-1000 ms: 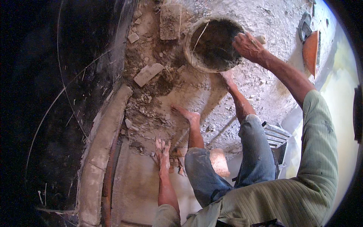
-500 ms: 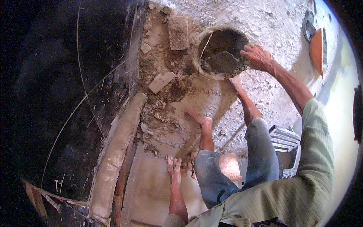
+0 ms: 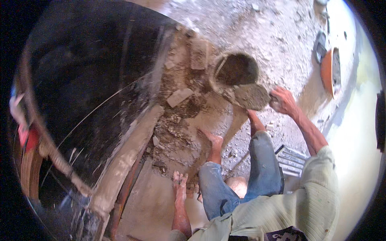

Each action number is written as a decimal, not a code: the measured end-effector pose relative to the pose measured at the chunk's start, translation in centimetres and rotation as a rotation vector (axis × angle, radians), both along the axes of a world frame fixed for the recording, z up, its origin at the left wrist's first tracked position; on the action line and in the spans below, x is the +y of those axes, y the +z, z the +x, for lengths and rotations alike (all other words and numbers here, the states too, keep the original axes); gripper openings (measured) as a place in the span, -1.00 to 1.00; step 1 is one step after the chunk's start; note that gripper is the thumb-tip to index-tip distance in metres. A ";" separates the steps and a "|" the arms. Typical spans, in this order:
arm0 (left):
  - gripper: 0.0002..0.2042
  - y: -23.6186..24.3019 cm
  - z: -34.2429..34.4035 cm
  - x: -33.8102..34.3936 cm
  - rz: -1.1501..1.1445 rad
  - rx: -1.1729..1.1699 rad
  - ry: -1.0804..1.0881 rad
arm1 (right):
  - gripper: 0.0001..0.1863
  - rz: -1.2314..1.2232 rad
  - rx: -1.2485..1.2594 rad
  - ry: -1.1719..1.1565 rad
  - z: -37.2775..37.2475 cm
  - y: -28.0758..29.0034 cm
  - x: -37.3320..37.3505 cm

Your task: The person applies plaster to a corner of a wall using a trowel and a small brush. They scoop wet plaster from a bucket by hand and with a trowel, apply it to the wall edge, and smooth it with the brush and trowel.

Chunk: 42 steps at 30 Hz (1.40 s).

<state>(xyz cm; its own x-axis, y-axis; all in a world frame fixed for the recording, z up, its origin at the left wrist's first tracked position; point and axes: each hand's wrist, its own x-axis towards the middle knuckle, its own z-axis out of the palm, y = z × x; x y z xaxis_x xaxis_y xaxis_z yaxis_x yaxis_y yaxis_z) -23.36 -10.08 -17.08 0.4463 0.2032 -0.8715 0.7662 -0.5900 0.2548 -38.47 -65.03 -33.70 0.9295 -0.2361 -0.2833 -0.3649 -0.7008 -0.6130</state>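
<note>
My right hand (image 3: 281,100) is closed round the handle of a trowel, whose blade carries a heap of grey mortar (image 3: 251,96) over the near rim of a round bucket (image 3: 216,74). The bucket's inside looks dark, with a pale stick or streak at its left. Low in the picture, my left hand (image 3: 179,180) has its fingers apart and holds nothing, beside broken rubble. My bare feet are on the dusty ground below the bucket. A brick (image 3: 199,54) and a broken pale block (image 3: 180,96) lie left of the bucket.
A dark sheet-like surface (image 3: 84,76) fills the left, bordered by a concrete ledge (image 3: 128,156). At far left is a blurred red and pale shape (image 3: 30,136). An orange pan (image 3: 327,72) and dark tool (image 3: 320,46) lie right; a slatted metal object (image 3: 289,160) is below.
My right hand has drawn back toward me from inside the bucket, bringing up the mortar-laden trowel. My left hand stays low. The whole view has shifted, showing more at the far left.
</note>
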 end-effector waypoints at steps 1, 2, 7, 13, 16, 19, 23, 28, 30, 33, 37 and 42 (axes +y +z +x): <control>-0.15 0.5 -0.6 0.4 -0.005 -0.048 0.035 | -0.72 -0.017 -0.055 0.007 0.1 1.8 0.0; -0.15 0.5 -1.5 1.8 -0.048 -0.043 -0.008 | -0.70 -0.031 -0.025 0.049 1.1 5.1 -0.2; -0.14 3.6 -3.5 2.9 -0.103 -0.200 0.019 | -0.69 -0.060 -0.088 0.195 5.1 19.5 2.2; -0.08 7.3 -6.8 5.9 -0.344 -0.498 0.340 | -0.68 0.163 -0.332 0.554 15.8 36.0 9.6; -0.10 8.4 -8.6 7.6 -0.252 -0.556 0.315 | -0.71 0.153 -0.427 0.750 20.1 43.5 14.5; -0.12 10.0 -9.7 8.0 -0.226 -0.613 0.331 | -0.68 0.178 -0.472 0.885 24.2 49.4 18.6; -0.13 9.9 -12.0 7.9 -0.194 -0.642 0.534 | -0.68 0.237 -0.574 0.985 28.3 54.5 23.1; -0.16 7.8 -16.7 8.9 -0.019 -0.653 0.322 | -0.78 0.173 -0.455 1.102 32.5 61.4 27.7; -0.18 6.8 -18.8 8.5 0.009 -0.516 0.399 | -0.79 0.129 -0.439 1.129 34.0 63.5 29.3; -0.24 4.5 -22.4 8.2 -0.312 -0.570 0.871 | -0.75 0.240 -0.519 1.178 36.7 63.3 30.1; -0.33 3.5 -27.6 8.9 -0.236 -0.605 0.851 | -0.68 0.070 -0.194 1.127 39.3 65.8 31.3; -0.45 8.9 -26.4 8.5 -0.184 -0.516 0.925 | -0.63 0.105 0.039 0.970 40.3 68.8 31.8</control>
